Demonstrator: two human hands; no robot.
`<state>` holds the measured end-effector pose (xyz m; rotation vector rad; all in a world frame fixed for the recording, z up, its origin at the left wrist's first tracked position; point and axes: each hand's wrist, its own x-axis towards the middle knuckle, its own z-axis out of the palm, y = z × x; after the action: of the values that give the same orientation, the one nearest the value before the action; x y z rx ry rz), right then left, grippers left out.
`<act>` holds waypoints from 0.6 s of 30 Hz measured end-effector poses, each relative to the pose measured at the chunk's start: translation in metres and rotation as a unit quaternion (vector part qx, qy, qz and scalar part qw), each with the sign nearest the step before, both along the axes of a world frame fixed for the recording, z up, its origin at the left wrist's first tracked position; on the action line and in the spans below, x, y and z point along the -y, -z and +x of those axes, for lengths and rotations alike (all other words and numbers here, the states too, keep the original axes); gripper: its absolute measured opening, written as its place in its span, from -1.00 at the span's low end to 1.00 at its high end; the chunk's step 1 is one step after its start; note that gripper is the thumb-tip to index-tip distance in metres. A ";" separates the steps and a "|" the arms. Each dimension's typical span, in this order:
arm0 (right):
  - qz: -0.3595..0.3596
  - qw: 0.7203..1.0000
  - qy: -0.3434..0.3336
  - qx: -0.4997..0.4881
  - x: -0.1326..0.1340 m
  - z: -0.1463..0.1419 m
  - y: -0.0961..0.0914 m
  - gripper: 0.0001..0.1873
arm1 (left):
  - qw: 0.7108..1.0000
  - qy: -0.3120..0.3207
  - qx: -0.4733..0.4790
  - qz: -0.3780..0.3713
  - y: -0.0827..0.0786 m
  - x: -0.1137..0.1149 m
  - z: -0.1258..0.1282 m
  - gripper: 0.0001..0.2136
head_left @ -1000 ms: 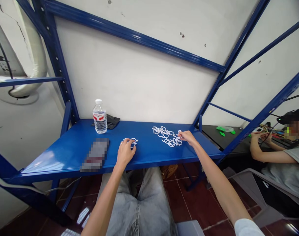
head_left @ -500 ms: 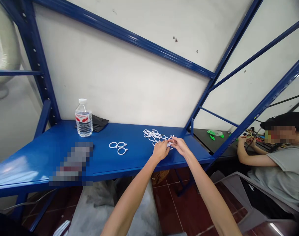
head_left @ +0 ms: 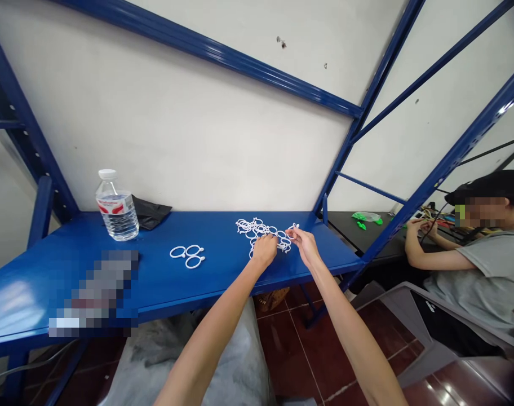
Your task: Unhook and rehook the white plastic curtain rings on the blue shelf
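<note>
from the head camera, the left hand (head_left: 264,251) sits on top of a tangled pile of white plastic rings (head_left: 259,232), its fingers (head_left: 261,252) curled down into the tangle; the back of the hand hides them, so i cannot tell whether they are gripping anything. the right hand (head_left: 303,245) is at the pile's right edge, its fingers (head_left: 291,230) pinched together on a ring there. the pile lies on a blue steel worktop (head_left: 215,225), just in front of a white wall. to its left lie three linked white rings (head_left: 187,256), apart from the pile. further left stand a plastic water bottle (head_left: 117,206) and a black pouch (head_left: 149,212), with a pixelated object (head_left: 94,293) nearer the front edge. off to the right, a seated person in a grey t-shirt (head_left: 472,276) has both hands (head_left: 420,228) at a dark bench (head_left: 379,239) with wires and green pieces (head_left: 364,217).
</note>
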<state>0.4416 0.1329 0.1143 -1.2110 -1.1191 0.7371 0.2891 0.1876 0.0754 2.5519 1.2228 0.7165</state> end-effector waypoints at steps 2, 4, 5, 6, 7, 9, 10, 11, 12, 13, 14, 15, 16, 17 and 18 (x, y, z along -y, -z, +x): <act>-0.008 1.000 0.020 0.017 0.001 0.004 0.007 -0.41 | 0.998 0.012 0.047 -0.030 0.004 -0.004 -0.002 -0.64; -0.025 0.998 0.026 0.051 0.001 0.007 0.016 -0.42 | 0.990 0.039 0.122 -0.061 0.006 -0.009 -0.002 -0.65; -0.031 0.997 0.019 0.064 0.001 0.007 0.021 -0.42 | 0.983 0.054 0.157 -0.073 0.007 -0.011 -0.001 -0.67; -0.032 0.997 0.006 0.071 0.001 0.006 0.025 -0.41 | 0.976 0.065 0.187 -0.086 0.008 -0.014 -0.001 -0.69; -0.029 0.997 -0.009 0.072 0.001 0.005 0.029 -0.41 | 0.969 0.072 0.215 -0.099 0.009 -0.016 0.000 -0.71; -0.017 0.997 -0.034 0.065 -0.002 0.001 0.035 -0.40 | 0.953 0.081 0.263 -0.127 0.010 -0.019 0.000 -0.72; -0.011 0.997 -0.042 0.061 -0.003 -0.002 0.037 -0.40 | 0.945 0.084 0.284 -0.139 0.011 -0.019 -0.001 -0.74; -0.004 0.997 -0.046 0.059 -0.005 -0.004 0.039 -0.40 | 0.937 0.089 0.304 -0.150 0.012 -0.019 -0.003 -0.76; 0.003 0.997 -0.047 0.060 -0.007 -0.006 0.039 -0.40 | 0.929 0.095 0.320 -0.160 0.012 -0.019 -0.005 -0.79; 0.009 0.997 -0.046 0.064 -0.008 -0.007 0.040 -0.42 | 0.921 0.099 0.334 -0.173 0.013 -0.018 -0.008 -0.81; 0.013 0.997 -0.042 0.071 -0.010 -0.007 0.040 -0.44 | 0.914 0.104 0.343 -0.192 0.012 -0.018 -0.012 -0.83; 0.014 0.996 -0.037 0.081 -0.011 -0.006 0.039 -0.46 | 0.904 0.107 0.350 -0.220 0.012 -0.017 -0.016 -0.81; 0.012 0.995 -0.031 0.096 -0.011 -0.005 0.039 -0.48 | 0.892 0.111 0.357 -0.255 0.011 -0.016 -0.020 -0.74; 0.007 0.993 -0.023 0.118 -0.011 -0.004 0.038 -0.50 | 0.876 0.113 0.365 -0.294 0.010 -0.016 -0.024 -0.66; 0.002 0.989 -0.012 0.149 -0.010 -0.002 0.036 -0.53 | 0.858 0.116 0.375 -0.331 0.009 -0.017 -0.028 -0.57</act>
<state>0.4397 0.1430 0.0780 -1.3349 -1.3812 0.5833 0.2608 0.2043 0.0668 1.5642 0.6954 0.9038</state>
